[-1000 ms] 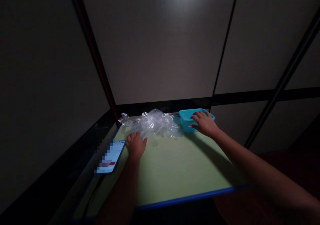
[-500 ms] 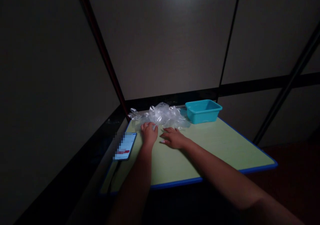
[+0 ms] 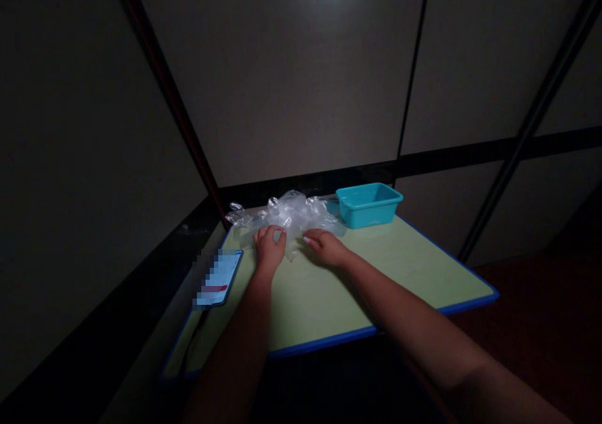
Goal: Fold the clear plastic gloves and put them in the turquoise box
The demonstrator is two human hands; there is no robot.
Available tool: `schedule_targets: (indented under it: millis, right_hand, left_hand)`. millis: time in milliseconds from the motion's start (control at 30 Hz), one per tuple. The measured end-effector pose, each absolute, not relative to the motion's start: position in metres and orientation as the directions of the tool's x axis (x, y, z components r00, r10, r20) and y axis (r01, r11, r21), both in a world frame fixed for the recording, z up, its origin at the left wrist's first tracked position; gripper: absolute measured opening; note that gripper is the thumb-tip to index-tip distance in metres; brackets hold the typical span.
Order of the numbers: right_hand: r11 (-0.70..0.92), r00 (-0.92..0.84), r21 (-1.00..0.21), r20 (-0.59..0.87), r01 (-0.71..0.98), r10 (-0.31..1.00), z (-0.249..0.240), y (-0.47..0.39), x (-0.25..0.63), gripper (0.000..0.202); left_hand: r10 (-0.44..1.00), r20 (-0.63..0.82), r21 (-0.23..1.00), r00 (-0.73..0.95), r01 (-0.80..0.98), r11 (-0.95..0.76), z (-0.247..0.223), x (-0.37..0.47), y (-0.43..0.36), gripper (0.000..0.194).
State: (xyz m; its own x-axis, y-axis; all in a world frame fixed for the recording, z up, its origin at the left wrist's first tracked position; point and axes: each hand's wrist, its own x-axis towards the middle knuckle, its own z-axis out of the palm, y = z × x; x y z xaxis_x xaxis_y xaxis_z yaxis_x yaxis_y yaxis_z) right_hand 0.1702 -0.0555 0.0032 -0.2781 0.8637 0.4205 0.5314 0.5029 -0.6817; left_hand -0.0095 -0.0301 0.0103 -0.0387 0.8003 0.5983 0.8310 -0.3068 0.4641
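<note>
A pile of crumpled clear plastic bags (image 3: 294,214) lies at the far side of the small table. My left hand (image 3: 269,246) is at its near edge, with fingers curled and closed on thin clear plastic. A loose point of the plastic reaches toward me between my hands. To its right is my right hand (image 3: 328,247), palm down, its thumb and forefinger slightly apart at the edge of the plastic. I see nothing held in it, though its other fingers are partly hidden.
A turquoise plastic basket (image 3: 371,215) stands at the back right of the pale green table (image 3: 324,311), which has a blue rim. A phone (image 3: 219,280) with a lit screen rests at the left edge. Dark panelled walls (image 3: 291,98) rise behind and to the left.
My right hand has moved forward to the plastic and its fingers have drawn in. A point of plastic now sticks out between my hands. The view has shifted slightly right.
</note>
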Motion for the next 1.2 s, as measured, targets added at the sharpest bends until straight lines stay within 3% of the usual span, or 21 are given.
schedule_targets:
  millis: [133, 333, 533, 733, 900, 1000, 1067, 1200]
  right_hand:
    - [0.532, -0.144, -0.781, 0.515, 0.327, 0.845, 0.01, -0.05, 0.178, 0.036]
    - [0.436, 0.014, -0.899, 0.437, 0.025, 0.899, 0.017, -0.049, 0.185, 0.04]
    - [0.292, 0.072, -0.909, 0.283, -0.297, 0.956, 0.021, -0.047, 0.191, 0.036]
    - [0.185, 0.056, -0.869, 0.179, -0.459, 0.982, 0.027, -0.049, 0.193, 0.028]
    - [0.116, 0.052, -0.849, 0.104, -0.515, 0.993, 0.031, -0.051, 0.195, 0.027]
    - [0.123, 0.053, -0.831, 0.112, -0.543, 0.992, 0.031, -0.051, 0.196, 0.023]
    - [0.143, 0.066, -0.816, 0.129, -0.56, 0.989, 0.031, -0.051, 0.196, 0.019]
    - [0.176, 0.088, -0.814, 0.153, -0.554, 0.984, 0.03, -0.051, 0.195, 0.016]
  left_hand:
    - [0.782, 0.609, 0.356, 0.136, 0.834, -0.422, 0.011, -0.002, -0.039, 0.029]
    - [0.767, 0.611, 0.254, 0.198, 0.868, -0.426, 0.009, 0.001, -0.046, 0.067]
    - [0.789, 0.567, 0.215, 0.237, 0.882, -0.419, 0.013, 0.001, -0.05, 0.065]
    - [0.783, 0.571, 0.221, 0.245, 0.873, -0.434, 0.011, 0.001, -0.048, 0.048]
    - [0.8, 0.572, 0.371, 0.18, 0.813, -0.449, 0.008, -0.003, -0.039, 0.021]
    - [0.837, 0.533, 0.624, 0.122, 0.611, -0.486, 0.007, -0.003, -0.033, 0.014]
    - [0.866, 0.49, 0.752, 0.1, 0.454, -0.478, 0.006, -0.002, -0.031, 0.013]
    - [0.896, 0.436, 0.85, 0.085, 0.287, -0.441, 0.003, -0.001, -0.029, 0.023]
